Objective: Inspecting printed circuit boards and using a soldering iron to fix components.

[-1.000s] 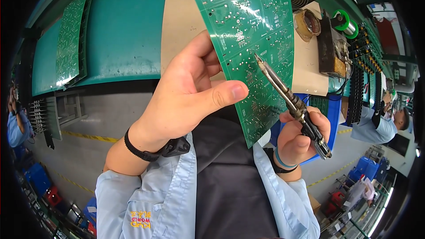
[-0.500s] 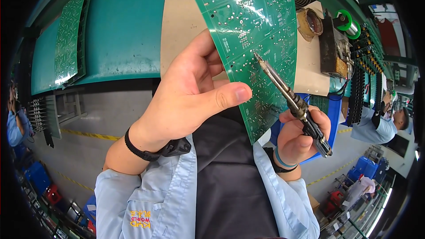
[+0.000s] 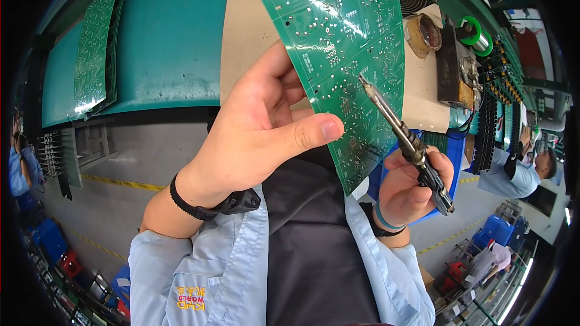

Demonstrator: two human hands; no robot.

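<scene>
A large green circuit board (image 3: pixel 338 42), dotted with shiny solder joints, is tilted up in front of me. My left hand (image 3: pixel 266 121) grips its left edge, thumb across the face and fingers behind, partly hidden by the board. My right hand (image 3: pixel 414 187) is closed round the dark handle of a soldering iron (image 3: pixel 396 124). The iron's metal tip points up and left over the board's middle. Whether the tip touches the surface I cannot tell.
Another green board (image 3: pixel 96 48) lies on the teal mat (image 3: pixel 169 36) at left. To the right are a round brown container (image 3: pixel 423 35), a green solder spool (image 3: pixel 476 35), a soot-dark metal block (image 3: pixel 453 72) and a blue bin (image 3: pixel 456 157). A co-worker (image 3: pixel 516 172) is at far right.
The soldering iron's tip has shifted slightly right and down across the board. The board has tilted a little, its upper part moving left. Both hands keep their hold.
</scene>
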